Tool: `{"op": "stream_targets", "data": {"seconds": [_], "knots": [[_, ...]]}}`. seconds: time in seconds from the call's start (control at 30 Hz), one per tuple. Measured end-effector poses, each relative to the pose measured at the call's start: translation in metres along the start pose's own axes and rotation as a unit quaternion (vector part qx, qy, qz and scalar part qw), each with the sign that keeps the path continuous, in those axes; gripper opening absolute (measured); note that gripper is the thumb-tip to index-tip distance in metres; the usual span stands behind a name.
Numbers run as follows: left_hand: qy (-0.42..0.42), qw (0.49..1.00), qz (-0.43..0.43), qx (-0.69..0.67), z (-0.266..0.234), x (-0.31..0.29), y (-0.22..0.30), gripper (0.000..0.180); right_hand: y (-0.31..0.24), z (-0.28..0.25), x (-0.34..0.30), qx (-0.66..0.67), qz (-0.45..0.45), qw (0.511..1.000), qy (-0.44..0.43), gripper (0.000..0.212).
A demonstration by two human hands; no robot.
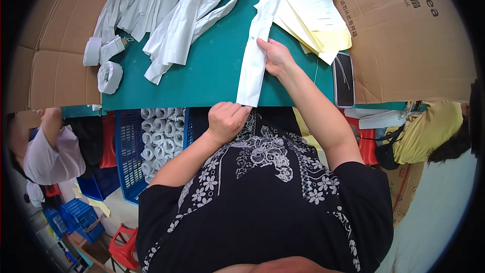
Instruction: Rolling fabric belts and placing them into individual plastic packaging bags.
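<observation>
A long flat white strip [256,55] of thin sheet-like material runs from the far edge of the view to the near edge of the green table [214,71]. My left hand [228,122] is curled into a fist at the strip's near end, its thumb and forefinger side against the bottom corner. Farther up, my right hand [276,56] grips the strip's right edge, thumb on top and the other fingers partly under it. Left of the strip lie several loose white strips [174,40] in a heap. White rolls [109,77] of the same look sit at the table's left.
Yellow and white paper sheets [318,17] are stacked at the right, above a phone [344,81]. Cardboard [404,35] walls both sides. Below the table a blue basket [129,156] holds several white rolls [160,139]. Other people [53,154] sit left and right. A red stool [124,246] stands lower left.
</observation>
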State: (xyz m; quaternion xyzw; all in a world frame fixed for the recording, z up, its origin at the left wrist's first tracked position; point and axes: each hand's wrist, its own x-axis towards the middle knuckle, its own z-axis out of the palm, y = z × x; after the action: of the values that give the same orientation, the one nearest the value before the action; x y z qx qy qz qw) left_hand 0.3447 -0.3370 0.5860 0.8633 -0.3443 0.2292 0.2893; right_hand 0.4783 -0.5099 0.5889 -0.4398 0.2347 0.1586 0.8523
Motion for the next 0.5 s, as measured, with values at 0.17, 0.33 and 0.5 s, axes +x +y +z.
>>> {"op": "stream_targets", "data": {"seconds": [0.17, 0.33, 0.5], "knots": [[-0.002, 0.998, 0.054, -0.023, 0.004, -0.018, 0.008, 0.010, -0.009, -0.001, 0.001, -0.013, 0.041, 0.999, -0.015, 0.031], [0.003, 0.995, 0.096, -0.025, -0.008, -0.021, 0.002, 0.010, -0.007, 0.002, 0.002, -0.034, 0.039, 0.998, 0.021, 0.030], [-0.001, 0.977, 0.173, -0.128, -0.017, -0.014, -0.005, 0.012, -0.009, 0.001, 0.003, -0.030, 0.045, 0.998, 0.021, 0.030]]}}
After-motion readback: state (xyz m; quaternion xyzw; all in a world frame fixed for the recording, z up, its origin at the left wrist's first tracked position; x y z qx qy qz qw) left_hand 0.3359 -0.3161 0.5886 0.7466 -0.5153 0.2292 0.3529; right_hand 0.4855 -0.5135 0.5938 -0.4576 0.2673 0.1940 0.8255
